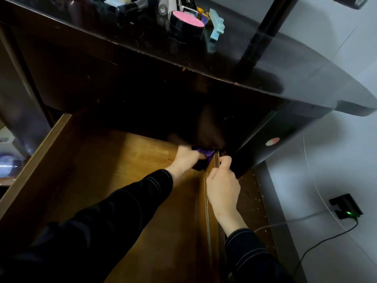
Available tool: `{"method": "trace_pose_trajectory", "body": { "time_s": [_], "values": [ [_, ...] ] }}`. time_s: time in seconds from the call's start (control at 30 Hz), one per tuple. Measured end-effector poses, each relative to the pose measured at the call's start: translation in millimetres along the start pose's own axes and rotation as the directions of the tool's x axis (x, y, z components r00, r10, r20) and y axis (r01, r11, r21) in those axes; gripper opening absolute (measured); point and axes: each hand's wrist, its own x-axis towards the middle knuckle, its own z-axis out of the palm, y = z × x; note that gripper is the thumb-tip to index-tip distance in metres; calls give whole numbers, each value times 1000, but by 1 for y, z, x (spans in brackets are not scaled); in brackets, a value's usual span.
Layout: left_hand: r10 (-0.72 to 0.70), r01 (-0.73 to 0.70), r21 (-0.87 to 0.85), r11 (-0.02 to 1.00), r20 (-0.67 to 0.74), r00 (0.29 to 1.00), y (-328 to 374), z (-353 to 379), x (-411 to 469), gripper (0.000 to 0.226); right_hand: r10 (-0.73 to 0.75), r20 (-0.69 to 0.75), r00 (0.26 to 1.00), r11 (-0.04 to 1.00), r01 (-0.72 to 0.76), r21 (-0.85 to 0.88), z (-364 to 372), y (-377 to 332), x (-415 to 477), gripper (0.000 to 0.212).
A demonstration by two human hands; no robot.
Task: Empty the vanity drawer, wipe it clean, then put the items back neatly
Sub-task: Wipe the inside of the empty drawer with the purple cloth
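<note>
Drawer pulled out, brown wood; left hand clutches purple cloth at far right corner, right hand grips its rim

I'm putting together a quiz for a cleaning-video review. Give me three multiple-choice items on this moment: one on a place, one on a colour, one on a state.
1. Where in the drawer is the cloth?
A. Near the left wall
B. Against the right wall, at the far end
C. Hanging over the front edge

2. What colour is the top of the black jar?
A. Pink
B. Green
C. White

3. What is the right hand doing?
A. Hanging free
B. Gripping the drawer's right wall
C. Holding a bottle

Answers:
1. B, the left hand holds the cloth beside the right wall, where the shadow begins.
2. A, its round top is plainly pink.
3. B, its fingers curl over the wall's upper edge.
</note>
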Motion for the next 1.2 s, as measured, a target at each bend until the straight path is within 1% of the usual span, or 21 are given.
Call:
{"method": "trace_pose_trajectory", "body": {
  "time_s": [0.2,0.27,0.4,0.5,0.57,0.7,0.77,0.83,0.9,0.93,1.0,1.07,1.1,1.2],
  "values": [
    [137,-146,95,985,96,986,-9,-9,-16,32,-1,1,1000,1000,1,7,-1,-1,-1,18],
    [115,-123,86,989,93,989,-5,-7,-14,32,-1,-7,1000,1000,1,5,0,0,0,18],
    [19,-15,88,996,-37,999,1,1,1,24,-4,-13,1000,1000,4,14,0,0,0,15],
    [25,-12,151,988,-81,996,0,5,8,23,1,-2,1000,1000,-1,16,0,0,1,18],
    [63,-53,161,985,-60,996,-7,2,4,23,-3,-4,1000,1000,3,14,-1,-1,-1,18],
    [126,-142,172,975,100,987,-15,-8,-9,31,-2,-17,1000,1000,2,6,-1,-1,0,17],
    [101,-115,144,983,105,989,-8,-7,-8,25,-2,-10,1000,1000,2,4,0,-1,0,17],
    [50,-58,135,989,60,997,-2,-4,-1,20,4,-6,1000,1000,-4,5,0,-1,1,16],
    [52,-56,211,976,26,998,-4,-3,5,17,4,-9,1000,1000,-4,6,-1,-1,0,16],
    [66,-73,267,961,36,997,-6,-3,5,18,3,-8,1000,1000,-3,5,-1,-1,0,16],
    [119,-132,379,916,57,991,-13,-6,4,25,5,6,1000,1000,-5,9,-1,-2,1,17],
    [157,-167,429,888,59,986,-19,-9,1,31,12,17,1000,1000,-12,14,-2,-2,1,18],
    [143,-156,408,899,63,988,-19,-9,0,32,11,17,1000,1000,-11,15,-2,-1,1,19],
    [97,-118,271,955,89,991,-15,-10,0,36,4,15,1000,1000,-5,21,-2,-1,0,20]
  ]
}}
